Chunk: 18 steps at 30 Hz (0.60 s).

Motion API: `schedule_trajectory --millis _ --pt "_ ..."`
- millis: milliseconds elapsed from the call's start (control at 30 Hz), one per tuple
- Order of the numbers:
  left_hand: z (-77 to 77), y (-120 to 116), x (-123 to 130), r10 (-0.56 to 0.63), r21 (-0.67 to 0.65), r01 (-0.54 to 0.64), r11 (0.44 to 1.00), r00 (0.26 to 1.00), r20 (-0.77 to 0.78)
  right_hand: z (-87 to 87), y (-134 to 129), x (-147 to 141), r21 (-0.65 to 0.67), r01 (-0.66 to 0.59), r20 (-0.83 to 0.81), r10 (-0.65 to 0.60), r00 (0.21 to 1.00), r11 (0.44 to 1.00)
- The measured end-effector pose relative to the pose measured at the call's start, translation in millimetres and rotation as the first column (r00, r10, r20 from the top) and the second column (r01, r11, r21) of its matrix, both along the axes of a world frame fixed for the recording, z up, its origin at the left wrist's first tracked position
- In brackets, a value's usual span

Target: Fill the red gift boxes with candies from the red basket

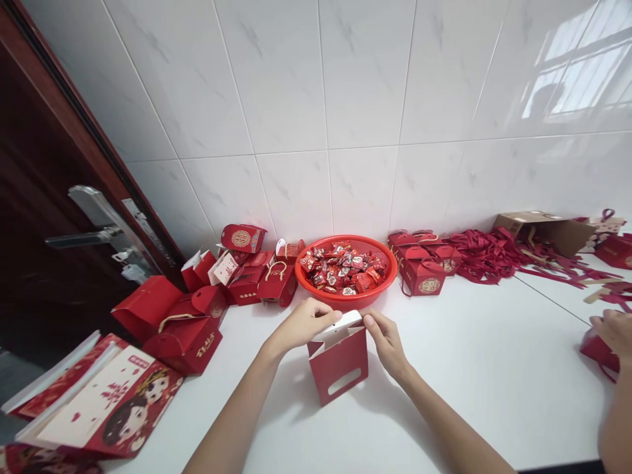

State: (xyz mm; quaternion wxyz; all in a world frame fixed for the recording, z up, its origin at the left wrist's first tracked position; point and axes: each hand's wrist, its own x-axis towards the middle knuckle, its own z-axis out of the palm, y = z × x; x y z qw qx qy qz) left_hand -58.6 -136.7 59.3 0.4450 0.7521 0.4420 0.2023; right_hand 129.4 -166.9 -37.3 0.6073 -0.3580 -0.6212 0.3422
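A red paper gift box (340,363) stands upright on the white table, its top open and its pale inside showing. On the side facing me is a white oval patch. My left hand (312,322) closes its thumb and fingers on the pale upper flap at the far side. My right hand (388,339) pinches the box's upper right edge. Just beyond my hands sits a red plastic basket (390,263) filled with red-wrapped sweets (340,268).
Left are red boxes (187,339) and printed cartons (108,395). Right of the basket stand closed boxes (422,270), a heap of dark red ribbons (486,253) and a cardboard box (548,230). Another person's hand (615,332) touches a red box at far right. A tiled wall rises behind.
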Motion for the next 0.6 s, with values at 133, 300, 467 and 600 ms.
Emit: schedule_trajectory --millis 133,300,467,600 --pt "-3.7 4 5 -0.023 -0.057 0.025 0.998 0.999 0.034 -1.0 -2 2 0.086 0.080 -0.043 -0.076 0.996 0.993" --pt "-8.1 8 11 -0.036 -0.107 0.042 0.993 0.998 0.056 0.9 -4 6 0.226 0.045 0.076 -0.063 0.995 0.973" --pt "-7.0 22 9 -0.049 -0.086 0.061 0.994 0.990 0.136 -1.9 -3 4 0.243 0.095 0.093 -0.121 0.988 0.965" --pt "-4.2 57 9 0.001 0.117 -0.017 0.993 0.992 0.129 -4.8 -2 2 0.265 0.118 0.073 -0.142 0.987 0.957"
